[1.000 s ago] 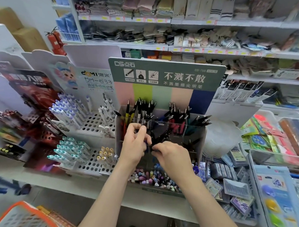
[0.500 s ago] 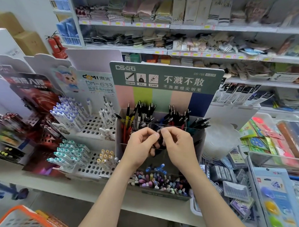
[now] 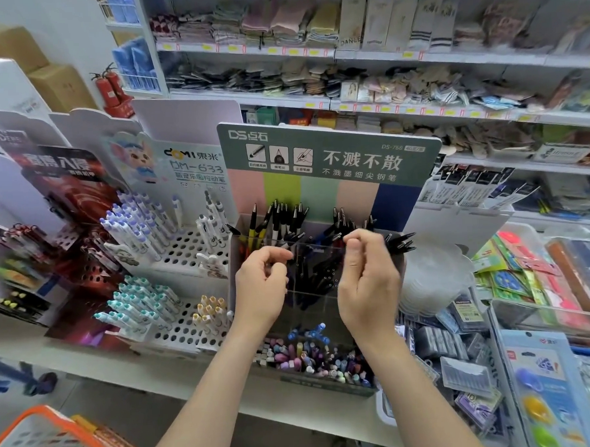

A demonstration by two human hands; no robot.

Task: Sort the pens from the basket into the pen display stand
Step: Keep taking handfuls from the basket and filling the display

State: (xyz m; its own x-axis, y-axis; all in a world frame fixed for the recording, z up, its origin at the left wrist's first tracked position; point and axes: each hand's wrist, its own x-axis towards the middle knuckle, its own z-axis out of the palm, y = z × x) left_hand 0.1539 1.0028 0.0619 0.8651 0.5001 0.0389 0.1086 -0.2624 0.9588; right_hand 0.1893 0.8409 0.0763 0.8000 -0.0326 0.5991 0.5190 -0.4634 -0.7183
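Note:
The pen display stand (image 3: 328, 156) has a green header card and clear compartments full of black-capped pens (image 3: 288, 220). Both of my hands hover over the front compartments. My right hand (image 3: 369, 281) has thumb and forefinger pinched together at the top of a black pen (image 3: 337, 236) in the middle rear compartment. My left hand (image 3: 261, 285) hangs beside it with loosely curled fingers, and I see nothing in it. The orange and white basket (image 3: 36, 437) sits at the bottom left, below the shelf edge.
White perforated stands with blue and teal pens (image 3: 141, 230) fill the shelf to the left. A tray of pastel erasers (image 3: 309, 358) lies just below my hands. Packaged stationery (image 3: 544, 391) crowds the right, and shelves of socks rise behind.
My hands were joined over the front compartment on a black pen. They have moved apart, the right rising to the rear row of pens and the left drawing back to the left.

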